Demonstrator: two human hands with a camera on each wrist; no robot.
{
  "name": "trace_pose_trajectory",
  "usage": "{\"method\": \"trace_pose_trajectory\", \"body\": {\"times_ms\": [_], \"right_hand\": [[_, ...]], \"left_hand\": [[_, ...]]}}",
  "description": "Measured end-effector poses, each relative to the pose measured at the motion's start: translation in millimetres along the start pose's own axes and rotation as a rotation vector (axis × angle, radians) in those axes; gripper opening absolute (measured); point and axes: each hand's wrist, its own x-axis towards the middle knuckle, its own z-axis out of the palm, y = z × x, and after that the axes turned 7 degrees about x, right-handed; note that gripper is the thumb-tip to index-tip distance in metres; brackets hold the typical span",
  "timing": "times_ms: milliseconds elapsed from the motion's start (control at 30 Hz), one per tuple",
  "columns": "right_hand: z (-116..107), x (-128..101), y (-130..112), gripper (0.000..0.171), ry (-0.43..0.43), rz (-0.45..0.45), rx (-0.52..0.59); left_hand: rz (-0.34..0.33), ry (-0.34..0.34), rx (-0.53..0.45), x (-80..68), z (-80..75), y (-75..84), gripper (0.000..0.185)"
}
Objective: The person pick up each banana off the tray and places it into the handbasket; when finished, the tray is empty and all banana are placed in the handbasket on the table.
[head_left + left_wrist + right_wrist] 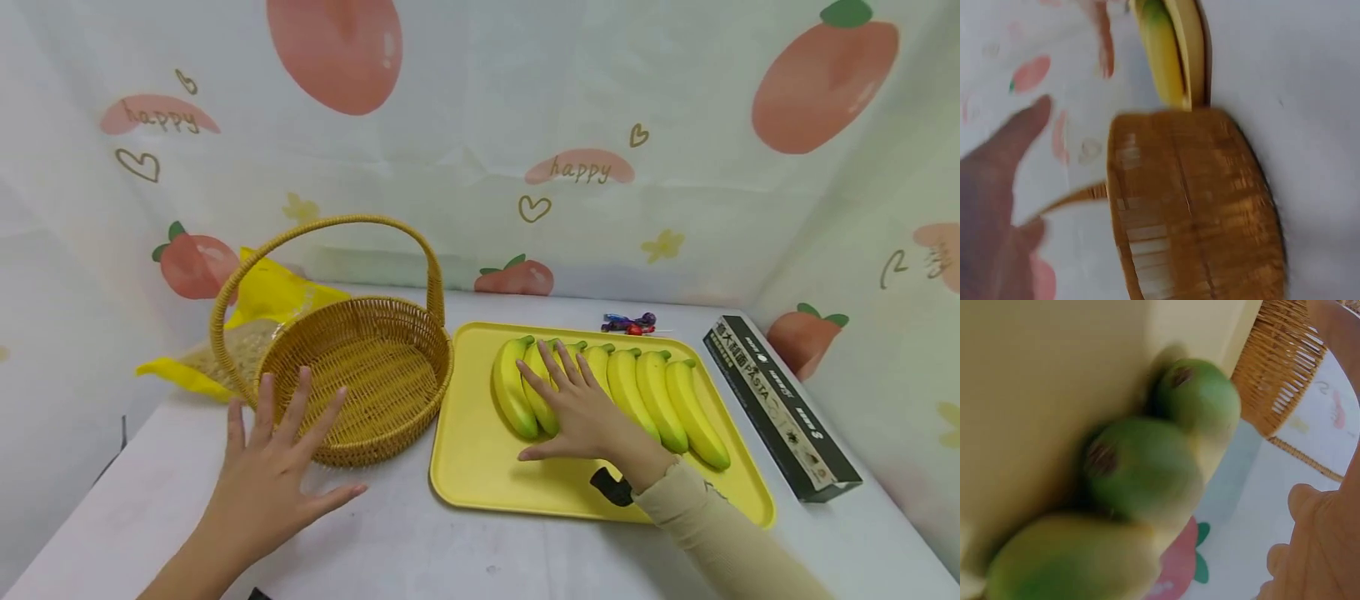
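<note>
My left hand (273, 479) is held with fingers spread and straight, in front of the round woven basket (382, 392) with its tall arched handle. Nothing is in its grasp. My right hand (577, 412), also spread wide, hovers over or near a row of several yellow bananas (662, 400) with green tips. They lie side by side on a yellow tray (472, 450), and the hand covers part of those on the left. The right wrist view shows the green banana ends (1141, 462) close up, apart from the palm. Blur softens the left wrist view.
Behind the basket lies a yellow bag (281, 292) with a see-through part. Wrapped lollipops (630, 323) lie beyond the tray. A black pasta box (780, 408) stands along the tray's right side. A patterned curtain (465, 125) hangs at the back.
</note>
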Motion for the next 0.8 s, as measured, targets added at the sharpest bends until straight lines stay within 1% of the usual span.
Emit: {"method": "trace_pose_trajectory", "body": {"times_ms": [100, 200, 233, 300, 367, 400, 467, 500, 600, 633, 733, 800], "right_hand": [[4, 10, -6, 0.111, -0.027, 0.014, 0.036], [5, 19, -11, 0.11, -0.045, 0.034, 0.076], [6, 22, -13, 0.109, -0.051, 0.042, 0.095], [6, 28, -16, 0.109, -0.069, 0.061, 0.142], [7, 34, -18, 0.107, -0.079, 0.075, 0.198], [7, 37, -19, 0.106, -0.085, 0.079, 0.223], [8, 42, -21, 0.104, -0.099, 0.091, 0.278], [8, 44, -22, 0.103, -0.105, 0.099, 0.316], [10, 50, -24, 0.1, -0.128, 0.132, 0.443], [11, 51, -25, 0.1, -0.134, 0.15, 0.487], [13, 54, -27, 0.098, -0.143, 0.206, 0.592], [14, 56, -29, 0.098, -0.152, 0.256, 0.641]], "left_hand": [[-0.06, 0.11, -0.071, -5.2, -0.7, -6.8, 0.097], [-0.153, 0.198, -0.17, -8.1, -0.7, -14.3, 0.098], [-0.183, 0.211, -0.215, -8.6, -0.7, -17.1, 0.099], [-0.255, 0.208, -0.332, -9.3, -0.7, -22.6, 0.1], [-0.312, 0.178, -0.451, -8.6, 0.1, -29.0, 0.103], [-0.324, 0.158, -0.506, -7.8, 0.9, -33.1, 0.106], [-0.361, 0.085, -0.611, -6.0, 3.2, -42.1, 0.108], [-0.369, 0.04, -0.661, -4.4, 4.7, -47.5, 0.107], [-0.429, -0.139, -0.806, 0.6, 8.6, -64.4, 0.096], [-0.456, -0.198, -0.838, 2.6, 10.2, -69.8, 0.093], [-0.503, -0.329, -0.892, 8.8, 14.9, -83.9, 0.087], [-0.491, -0.379, -0.899, 12.8, 18.3, -91.7, 0.084]]}}
